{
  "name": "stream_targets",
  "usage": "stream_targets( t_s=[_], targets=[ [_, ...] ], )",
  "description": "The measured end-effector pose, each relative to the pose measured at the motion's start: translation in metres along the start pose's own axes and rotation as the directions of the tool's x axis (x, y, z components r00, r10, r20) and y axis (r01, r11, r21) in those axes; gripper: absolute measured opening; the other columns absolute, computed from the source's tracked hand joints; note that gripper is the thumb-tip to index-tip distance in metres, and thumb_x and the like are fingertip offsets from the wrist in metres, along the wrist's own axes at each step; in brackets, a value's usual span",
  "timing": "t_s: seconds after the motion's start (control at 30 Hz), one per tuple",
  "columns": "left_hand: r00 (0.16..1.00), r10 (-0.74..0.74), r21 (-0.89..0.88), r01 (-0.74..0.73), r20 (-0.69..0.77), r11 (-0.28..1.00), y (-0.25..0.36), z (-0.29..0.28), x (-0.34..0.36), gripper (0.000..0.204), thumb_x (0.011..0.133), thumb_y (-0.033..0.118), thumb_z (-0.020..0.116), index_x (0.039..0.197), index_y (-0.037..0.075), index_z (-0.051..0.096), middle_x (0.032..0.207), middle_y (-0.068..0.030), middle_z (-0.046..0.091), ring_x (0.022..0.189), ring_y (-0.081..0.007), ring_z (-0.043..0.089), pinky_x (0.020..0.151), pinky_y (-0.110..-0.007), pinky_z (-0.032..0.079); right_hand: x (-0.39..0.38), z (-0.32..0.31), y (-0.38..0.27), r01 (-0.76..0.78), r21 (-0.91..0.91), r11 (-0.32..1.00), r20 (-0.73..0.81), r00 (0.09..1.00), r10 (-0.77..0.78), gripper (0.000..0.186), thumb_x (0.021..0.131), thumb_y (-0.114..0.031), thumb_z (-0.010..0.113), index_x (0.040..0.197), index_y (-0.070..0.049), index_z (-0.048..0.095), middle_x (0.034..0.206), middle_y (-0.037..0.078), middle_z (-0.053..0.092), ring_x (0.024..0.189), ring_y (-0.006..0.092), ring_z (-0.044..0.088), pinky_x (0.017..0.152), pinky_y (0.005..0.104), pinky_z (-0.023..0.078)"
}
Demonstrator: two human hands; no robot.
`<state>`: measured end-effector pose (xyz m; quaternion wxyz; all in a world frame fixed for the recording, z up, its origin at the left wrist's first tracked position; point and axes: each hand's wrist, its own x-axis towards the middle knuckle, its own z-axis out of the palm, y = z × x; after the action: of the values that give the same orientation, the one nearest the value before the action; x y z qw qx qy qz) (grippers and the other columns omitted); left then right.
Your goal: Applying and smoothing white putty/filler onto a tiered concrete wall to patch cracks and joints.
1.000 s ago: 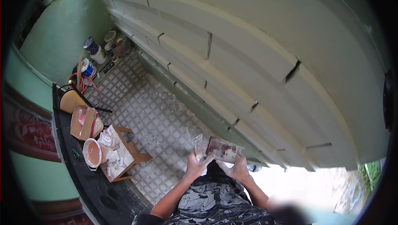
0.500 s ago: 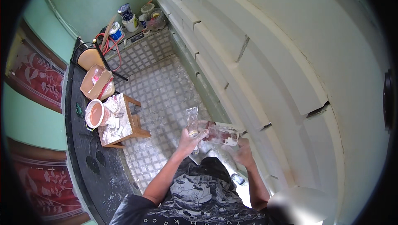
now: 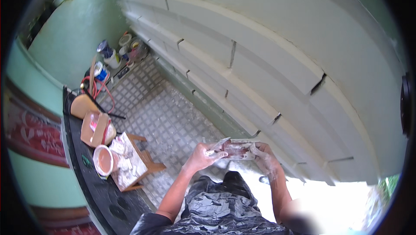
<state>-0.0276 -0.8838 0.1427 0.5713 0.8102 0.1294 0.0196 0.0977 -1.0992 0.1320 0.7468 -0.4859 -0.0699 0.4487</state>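
In front of my body, my left hand is closed around a putty knife, its pale blade tilted up to the right. My left thumb lies at the near end of a flat rectangular plate, reddish brown in the middle and smeared with white putty. Gripping the plate's right end is my right hand, its fingers and wrist whitened with residue. The plate spans the gap between both hands, roughly level. The putty knife's handle is mostly hidden in my left hand.
A wall of pale stepped panels with dark gaps rises on the right. To the left, a whitened wooden stool and a bucket of orange-pink liquid stand by a cardboard box. Paint buckets and a red hose lie farther off.
My view has turned, so the stool and bucket appear lower. The putty knife has tipped from upright toward the plate. My right hand is now higher, at the plate's right end.
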Motion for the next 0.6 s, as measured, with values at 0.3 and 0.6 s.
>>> stream_targets(
  t_s=[0.3,0.6],
  targets=[
    [0.999,0.020,-0.317,-0.009,0.032,0.948,-0.025,0.032,-0.038,0.018,0.079,0.001,0.069,0.094,-0.004,0.063,0.078,-0.0048,0.067,0.067,-0.0092,0.063,0.060,-0.026,0.049,-0.055,0.041,0.038,0.211,-0.377,0.902,-0.185,0.937,-0.296,0.034,0.076,-0.014,0.075,0.100,0.006,0.063,0.097,0.010,0.067,0.091,0.0158,0.062,0.082,0.0306,0.049],
    [0.808,-0.270,-0.585,0.572,0.524,0.575,-0.114,0.060,-0.128,0.030,0.078,0.001,0.066,0.105,-0.002,0.054,0.077,-0.0079,0.062,0.052,-0.0076,0.054,0.045,-0.019,0.039,-0.111,0.065,0.167,0.000,-0.886,0.464,-0.260,0.829,-0.495,0.053,0.069,-0.031,0.078,0.103,0.004,0.058,0.095,0.022,0.062,0.090,0.0397,0.057,0.085,0.0428,0.044]
  ],
)
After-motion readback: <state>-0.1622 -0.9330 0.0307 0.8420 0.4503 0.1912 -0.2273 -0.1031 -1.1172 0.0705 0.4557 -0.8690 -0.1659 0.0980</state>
